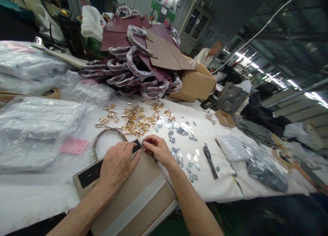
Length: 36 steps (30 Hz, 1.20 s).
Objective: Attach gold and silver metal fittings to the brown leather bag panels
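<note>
A tan bag panel (133, 198) with a pale stripe lies on the white table's near edge. My left hand (116, 164) rests palm down on its upper part, fingers curled over the top edge near a black opening. My right hand (157, 148) pinches the panel's top corner, fingers pressed together on something small I cannot make out. A wrapped brown handle (106, 135) arches from the panel just beyond my left hand. A heap of gold metal fittings (134, 119) lies a little further back.
Small silver plates (183, 136) are scattered right of my hands, beside black pliers (210, 159). Plastic-wrapped packs (33, 126) fill the left. Maroon bags with wrapped handles (143, 54) and a cardboard box (197, 83) stand behind. A person (208, 56) sits far back.
</note>
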Motion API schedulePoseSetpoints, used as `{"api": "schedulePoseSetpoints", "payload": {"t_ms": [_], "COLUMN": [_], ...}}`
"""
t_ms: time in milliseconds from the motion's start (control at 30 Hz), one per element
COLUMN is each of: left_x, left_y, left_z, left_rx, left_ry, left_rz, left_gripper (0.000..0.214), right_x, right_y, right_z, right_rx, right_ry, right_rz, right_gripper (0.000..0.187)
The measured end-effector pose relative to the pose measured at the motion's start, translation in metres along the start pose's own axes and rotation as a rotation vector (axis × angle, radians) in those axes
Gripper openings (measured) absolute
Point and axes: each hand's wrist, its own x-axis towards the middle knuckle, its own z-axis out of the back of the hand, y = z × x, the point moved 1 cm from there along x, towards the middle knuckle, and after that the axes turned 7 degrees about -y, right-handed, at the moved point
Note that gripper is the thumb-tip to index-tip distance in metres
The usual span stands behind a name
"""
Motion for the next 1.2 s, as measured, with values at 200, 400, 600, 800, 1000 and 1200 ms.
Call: {"api": "schedulePoseSetpoints", "payload": {"t_ms": [200,400,600,800,1000,1200], "left_x": [-0.005,-0.005,-0.004,-0.006,-0.006,-0.005], "left_y": [-0.004,-0.004,-0.001,-0.001,0.0,0.0], "left_z": [-0.003,-0.005,-0.005,-0.008,-0.01,-0.009], "left_rx": [0.072,0.067,0.013,0.033,0.022,0.018], "left_ry": [-0.037,-0.041,-0.021,-0.026,-0.031,-0.05], "left_rz": [-0.053,-0.043,-0.016,-0.005,-0.002,-0.008], "left_gripper": [0.031,0.032,0.038,0.047,0.046,0.042], "right_x": [0.0,0.0,0.0,0.001,0.004,0.007], "right_y": [-0.006,-0.011,-0.003,0.001,-0.005,0.0], "right_z": [-0.003,-0.002,0.004,0.003,-0.002,-0.009], "right_rx": [-0.02,-0.039,0.03,-0.013,-0.093,-0.205], "right_ry": [-0.009,-0.002,-0.043,0.067,0.076,0.074], "right_rz": [0.024,0.046,-0.024,-0.039,-0.033,-0.016], "right_gripper": [0.03,0.027,0.03,0.028,0.025,0.019]}}
